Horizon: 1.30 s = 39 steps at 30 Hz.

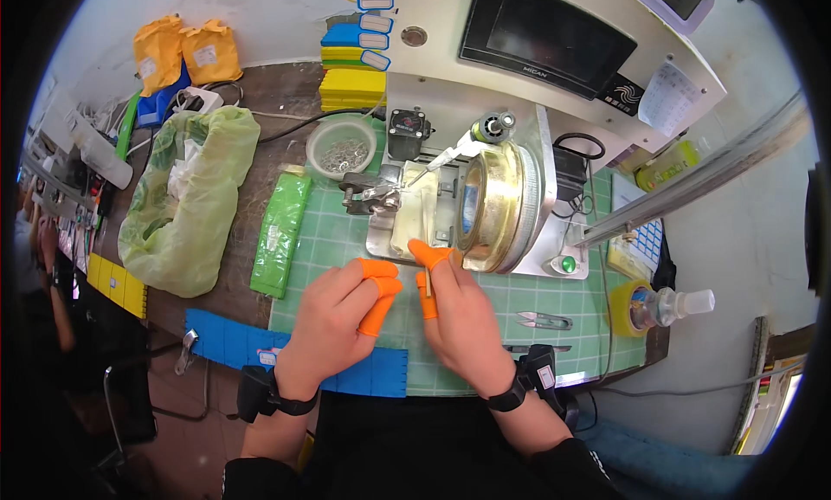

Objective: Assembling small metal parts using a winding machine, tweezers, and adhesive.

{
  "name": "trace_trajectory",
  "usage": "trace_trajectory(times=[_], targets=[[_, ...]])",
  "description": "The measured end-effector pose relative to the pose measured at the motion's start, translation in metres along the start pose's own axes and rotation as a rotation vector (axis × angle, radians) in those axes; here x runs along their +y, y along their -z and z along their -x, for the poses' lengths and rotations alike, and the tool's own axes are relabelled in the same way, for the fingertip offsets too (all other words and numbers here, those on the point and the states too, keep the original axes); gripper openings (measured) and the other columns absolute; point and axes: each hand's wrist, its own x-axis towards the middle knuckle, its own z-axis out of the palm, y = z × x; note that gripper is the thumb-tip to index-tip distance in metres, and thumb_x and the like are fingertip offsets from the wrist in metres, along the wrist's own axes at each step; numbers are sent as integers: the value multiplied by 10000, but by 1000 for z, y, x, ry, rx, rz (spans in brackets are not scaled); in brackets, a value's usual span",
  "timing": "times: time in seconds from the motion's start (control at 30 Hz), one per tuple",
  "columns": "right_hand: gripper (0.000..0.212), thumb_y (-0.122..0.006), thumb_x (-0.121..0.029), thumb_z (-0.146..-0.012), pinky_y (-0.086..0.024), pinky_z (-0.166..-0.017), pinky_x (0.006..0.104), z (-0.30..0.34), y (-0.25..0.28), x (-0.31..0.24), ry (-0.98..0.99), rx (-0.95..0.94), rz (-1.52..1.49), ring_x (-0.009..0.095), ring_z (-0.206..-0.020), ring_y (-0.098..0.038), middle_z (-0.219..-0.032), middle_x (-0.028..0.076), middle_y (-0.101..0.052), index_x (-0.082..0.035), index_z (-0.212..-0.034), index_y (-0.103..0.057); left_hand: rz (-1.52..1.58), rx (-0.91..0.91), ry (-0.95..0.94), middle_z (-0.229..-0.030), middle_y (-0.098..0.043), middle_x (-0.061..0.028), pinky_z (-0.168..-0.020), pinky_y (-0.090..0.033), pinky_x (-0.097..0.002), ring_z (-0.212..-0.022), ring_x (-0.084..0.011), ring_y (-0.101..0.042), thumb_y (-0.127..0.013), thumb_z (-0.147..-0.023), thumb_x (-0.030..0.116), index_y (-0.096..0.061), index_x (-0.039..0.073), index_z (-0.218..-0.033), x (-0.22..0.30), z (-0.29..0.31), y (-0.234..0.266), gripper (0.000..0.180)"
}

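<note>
Orange finger cots cover several fingertips on both hands. My left hand [333, 322] is closed, its thumb and fingertips pressed together; whatever may be between them is hidden. Close by on the right, my right hand [465, 322] pinches a thin brownish stick [428, 283], too small to tell its kind. Its index fingertip is at the front edge of a pale block [407, 227] on the machine's metal base. Over that block hangs a white pen-like nozzle [450, 152], and beside it is a dark clamp [370, 193]. A large gold tape roll [493, 207] stands to the right.
A bowl of small metal pieces [344, 149], a green packet [281, 232] and a bag-lined box [186, 206] are at left. Thread snips [545, 321] and a yellow tape roll [629, 308] lie right. A blue strip [363, 374] edges the green mat [333, 232]. A slanted metal post [692, 175] rises at right.
</note>
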Motion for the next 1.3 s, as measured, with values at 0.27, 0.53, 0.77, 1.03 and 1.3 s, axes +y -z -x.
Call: trace_trajectory(times=[0.27,0.53,0.77,1.03,1.3], targets=[[558,-593,33,-994,-562,-818,436,24,1,16,117,108,-173,374,-882,-675,-1172,237,-680,-20,-1541,-503,13,37,7,-1091,-723,-141,-757,-567,-401,-920,-349,-705,-742,-826,-74,-736,9,-1049,0,3,1,238],[363,-579,-115,-1076,-566,-741,344,56,49,-3,274,157,-349,230,-793,-658,-1209,183,-724,27,-1408,-623,26,25,-12,-1096,-712,-148,-742,-568,-405,-898,-349,-705,-743,-824,-65,-733,16,-1065,-2,2,2,255],[323,-557,-121,-1082,-552,-750,325,50,42,6,282,128,-287,201,-795,-669,-1172,176,-743,7,-1361,-658,-22,59,-38,-1042,-675,-96,-689,-545,-403,-811,-302,-668,-766,-842,18,-727,47,-1062,-5,3,-1,225],[547,-697,-85,-997,-577,-761,398,44,15,6,99,-44,-141,323,-853,-684,-1191,213,-691,4,-1510,-528,20,88,-56,-1022,-667,-108,-670,-542,-404,-794,-314,-667,-757,-812,-3,-731,33,-1054,-5,3,-5,246],[422,-742,-132,-967,-566,-908,439,63,43,39,202,-20,-101,371,-1013,-711,-1278,199,-703,-25,-1366,-658,26,99,-71,-1032,-673,-126,-686,-545,-400,-832,-330,-680,-748,-808,-45,-735,24,-1064,-5,4,-2,265]])
